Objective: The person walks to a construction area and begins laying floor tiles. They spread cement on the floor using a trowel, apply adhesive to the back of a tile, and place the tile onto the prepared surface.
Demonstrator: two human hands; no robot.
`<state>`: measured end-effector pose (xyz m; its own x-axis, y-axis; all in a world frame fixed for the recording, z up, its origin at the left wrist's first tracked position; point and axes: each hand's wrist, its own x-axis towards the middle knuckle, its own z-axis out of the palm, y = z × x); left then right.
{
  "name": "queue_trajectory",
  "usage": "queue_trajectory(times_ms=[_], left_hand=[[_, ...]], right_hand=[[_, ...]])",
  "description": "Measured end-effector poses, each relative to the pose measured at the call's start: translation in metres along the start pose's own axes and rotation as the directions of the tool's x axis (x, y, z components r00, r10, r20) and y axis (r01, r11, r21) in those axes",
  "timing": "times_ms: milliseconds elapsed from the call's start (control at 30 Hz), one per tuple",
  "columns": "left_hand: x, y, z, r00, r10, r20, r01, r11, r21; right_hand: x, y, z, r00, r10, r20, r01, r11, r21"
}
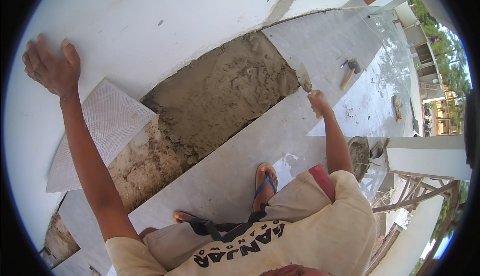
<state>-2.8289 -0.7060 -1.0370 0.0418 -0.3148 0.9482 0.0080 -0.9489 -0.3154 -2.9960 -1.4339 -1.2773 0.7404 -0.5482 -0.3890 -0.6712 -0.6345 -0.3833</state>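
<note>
A round, dark-rimmed basin is holding grey mix, its details hard to make out. The R hand is curling firmly round the mostly hidden handle of a small, grey-smeared metal trowel, whose blade is sitting by the mortar's R corner; contact unclear. The L hand, fingers partly spread, is lying empty against a smooth white wall. The L forearm is covering part of a pale, lattice-backed tile, leaning on the wall. Btwn. wall & smooth grey floor tiles, rough, wet grey-brown mortar is spreading. A black-headed, wood-handled mallet is lying nearby.
</note>
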Motion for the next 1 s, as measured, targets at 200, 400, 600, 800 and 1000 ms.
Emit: queue_trajectory(times_ms=[200, 400, 600, 800, 1000], left_hand=[[-0.002, 0.002, 0.003, 1.000, 0.001, -0.005, -0.001, 1.000, -0.001], [-0.002, -0.005, 0.006, 0.999, 0.043, -0.026, -0.043, 0.999, -0.005], [-0.007, -0.017, 0.012, 0.996, 0.084, -0.018, -0.084, 0.996, 0.017], [-0.005, -0.023, 0.016, 0.994, 0.086, -0.070, -0.091, 0.993, -0.074], [-0.003, -0.009, 0.012, 0.995, 0.067, -0.079, -0.073, 0.994, -0.080]], right_hand=[[0.020, 0.014, 0.007, 0.967, -0.003, 0.256, -0.027, 0.993, 0.117], [-0.029, -0.005, 0.048, 0.940, -0.069, 0.334, 0.051, 0.997, 0.061], [-0.070, -0.021, 0.045, 0.903, -0.132, 0.408, 0.130, 0.991, 0.031], [-0.093, -0.035, 0.070, 0.905, -0.032, 0.424, -0.087, 0.962, 0.258], [-0.139, -0.044, 0.098, 0.798, -0.085, 0.596, 0.001, 0.990, 0.141]])
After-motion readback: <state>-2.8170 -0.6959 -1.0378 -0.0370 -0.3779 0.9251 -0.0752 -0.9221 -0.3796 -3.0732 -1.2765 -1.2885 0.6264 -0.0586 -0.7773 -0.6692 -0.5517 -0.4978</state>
